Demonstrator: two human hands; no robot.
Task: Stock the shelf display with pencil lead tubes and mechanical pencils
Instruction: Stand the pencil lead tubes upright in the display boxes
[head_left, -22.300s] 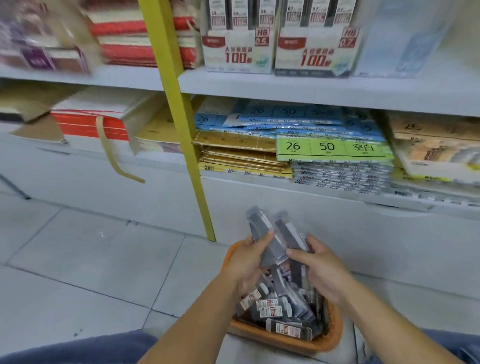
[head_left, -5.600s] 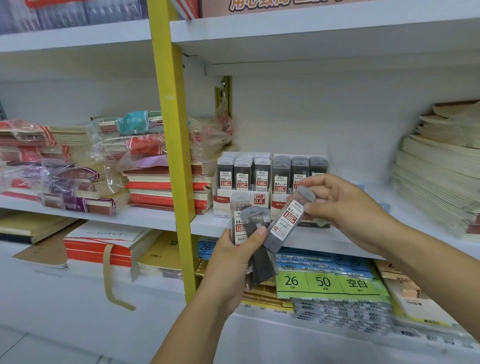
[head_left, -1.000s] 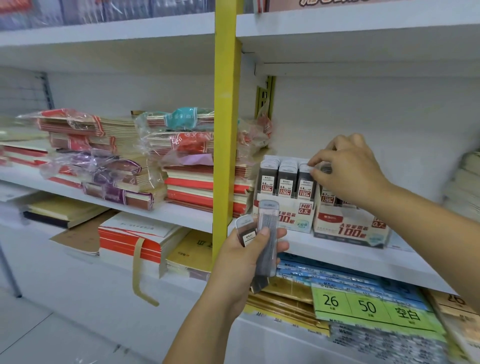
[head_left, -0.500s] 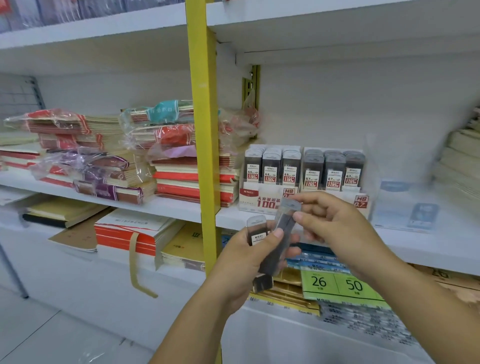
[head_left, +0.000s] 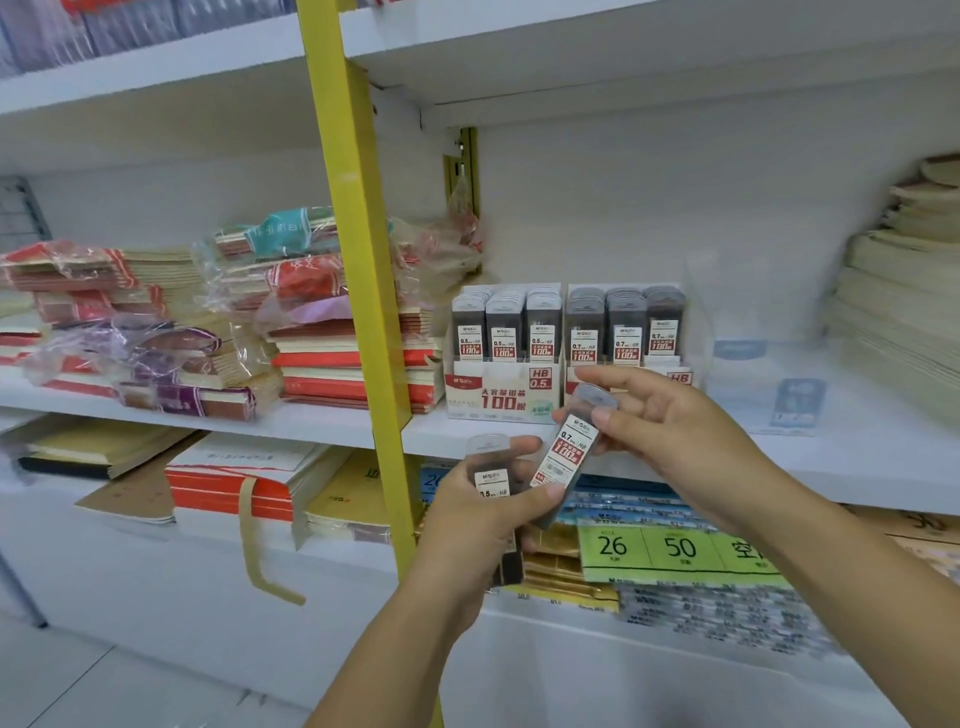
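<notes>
My left hand grips a small bunch of dark pencil lead tubes; a 0.5 tube stands upright in it. My right hand pinches the top of a 0.7 lead tube, tilted, its lower end still against my left thumb. Behind them on the white shelf stand two display boxes: the 0.5 box and, to its right, the 0.7 box, both with rows of tubes. No mechanical pencils are visible.
A yellow upright post runs down just left of the boxes. Wrapped notebook stacks fill the shelf to the left, paper stacks the far right. Green-labelled packs lie on the shelf below.
My right hand came back from the 0.7 box to my left hand and took hold of a 0.7 tube, which is now turned label-up and lifted slightly out of the bunch.
</notes>
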